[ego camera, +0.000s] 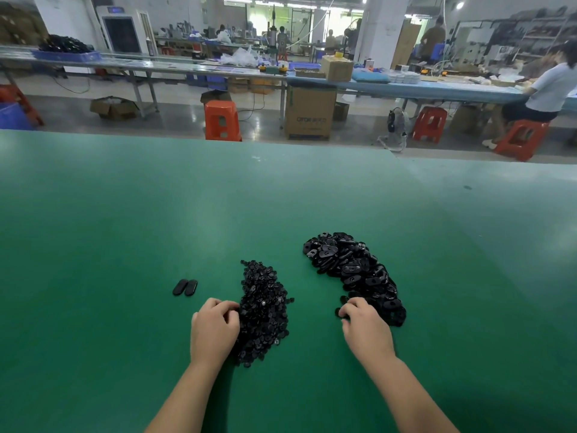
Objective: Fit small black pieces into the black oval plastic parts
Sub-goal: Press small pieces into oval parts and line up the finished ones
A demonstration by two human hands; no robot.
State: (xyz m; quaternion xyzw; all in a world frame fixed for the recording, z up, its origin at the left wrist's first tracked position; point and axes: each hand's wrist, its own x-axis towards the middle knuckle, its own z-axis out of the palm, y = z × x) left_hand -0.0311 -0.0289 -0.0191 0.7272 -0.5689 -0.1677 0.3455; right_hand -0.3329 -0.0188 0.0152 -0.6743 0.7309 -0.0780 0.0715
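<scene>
— Well, biggest first: green table point(156, 245) filling the lower view, matte, faint seam running across the far right corner. Beyond it a workshop floor, long benches point(175, 67), orange stools point(222, 120), white pillar point(382, 29).

— Any writing readable?

— Barely. Cardboard box point(309, 112) under the far bench, printed lettering on its front, too blurred to spell out. Nothing else legible.

— People?

— Seated at the right bench, a person in a white top point(549, 89) on an orange stool; others standing further back, small and dim.

— And the task's things?

— Right of centre, curved heap of black oval plastic parts point(356, 273), glossy, some with a slot showing. Left of that, well apart, denser heap of small black pieces point(263, 310). Further left, two ovals point(184, 287) lying side by side, touching, apart from both heaps.

— Hands?

— Left hand point(214, 329) at the left edge of the small-piece heap, fingers curled down into the pieces; cannot tell whether pinching one or just touching. Right hand point(365, 326) at the near end of the oval heap, fingers curled over an oval part at the heap's edge; a firm grasp not discernible either.

— Smallest bits?

— Stray small pieces scattered along the heap's rim, plus a dark speck on the table far right point(467, 187).
</scene>
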